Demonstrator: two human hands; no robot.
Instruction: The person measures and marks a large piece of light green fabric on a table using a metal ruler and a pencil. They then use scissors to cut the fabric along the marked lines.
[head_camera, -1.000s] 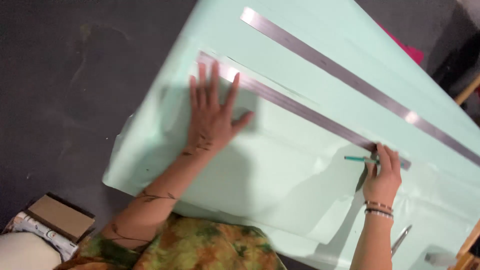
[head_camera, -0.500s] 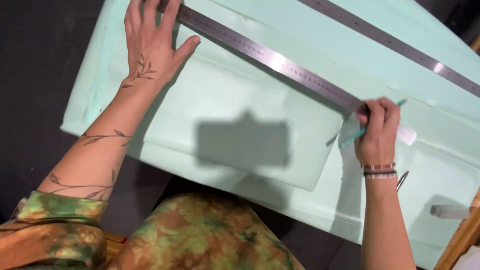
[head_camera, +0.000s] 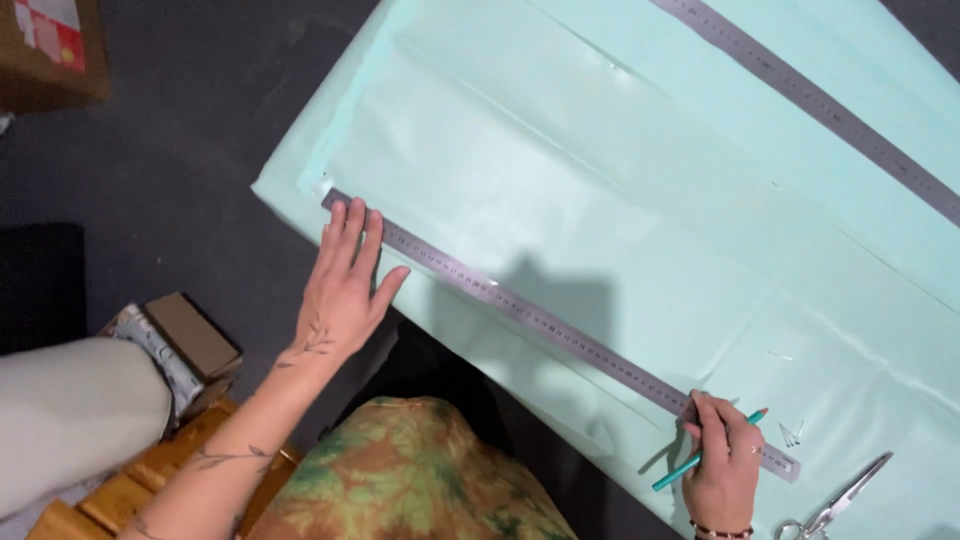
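Ruler (head_camera: 540, 325) pinned by left hand (head_camera: 342, 285), right hand (head_camera: 722, 470) pinching pencil (head_camera: 708, 464)

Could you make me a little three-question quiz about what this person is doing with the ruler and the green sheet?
1. True or false: the left hand lies flat on the near ruler.
2. What does the right hand hold? A) scissors B) teal pencil C) tape
3. How many long metal rulers lie on the pale green sheet?

Key
1. True.
2. B, the teal pencil; the scissors lie untouched beside it.
3. Two; the far ruler lies near the top edge.
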